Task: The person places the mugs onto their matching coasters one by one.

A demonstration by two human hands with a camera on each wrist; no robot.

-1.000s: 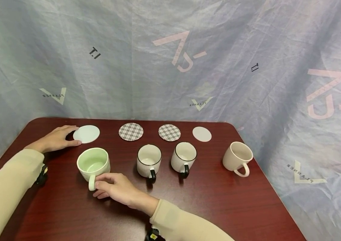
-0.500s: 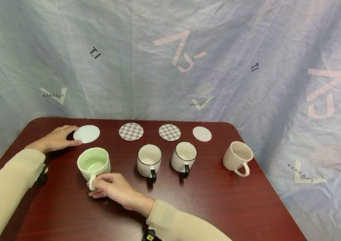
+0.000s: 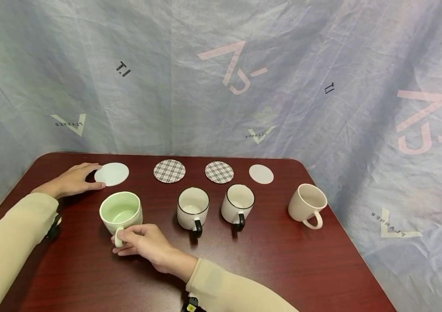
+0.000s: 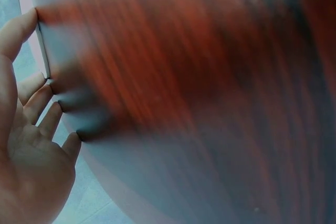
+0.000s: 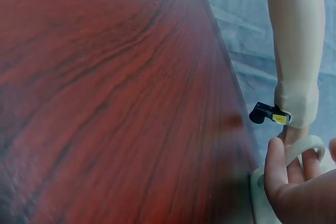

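Note:
In the head view, my right hand (image 3: 148, 247) grips the handle of a pale green mug (image 3: 121, 210), thumb against the handle. Through the handle loop (image 5: 307, 144), fingers show in the right wrist view. The mug stands upright on the dark red table. My left hand (image 3: 74, 180) lies at the left edge of a plain white coaster (image 3: 112, 174), holding its rim between thumb and fingers. The left wrist view shows the thumb at one end of the coaster's edge (image 4: 42, 45) and the other fingertips down on the table.
Two white ribbed mugs with black handles (image 3: 193, 208) (image 3: 238, 203) stand mid-table. At the right edge is a beige mug (image 3: 307, 201). Two plaid coasters (image 3: 169, 171) (image 3: 219, 172) and a small white coaster (image 3: 261, 173) lie along the back, before a grey curtain (image 3: 221, 86).
My right hand has moved slightly left, its fingers passing further round the green mug's handle and its thumb coming onto it. The left hand and the mugs stay in place.

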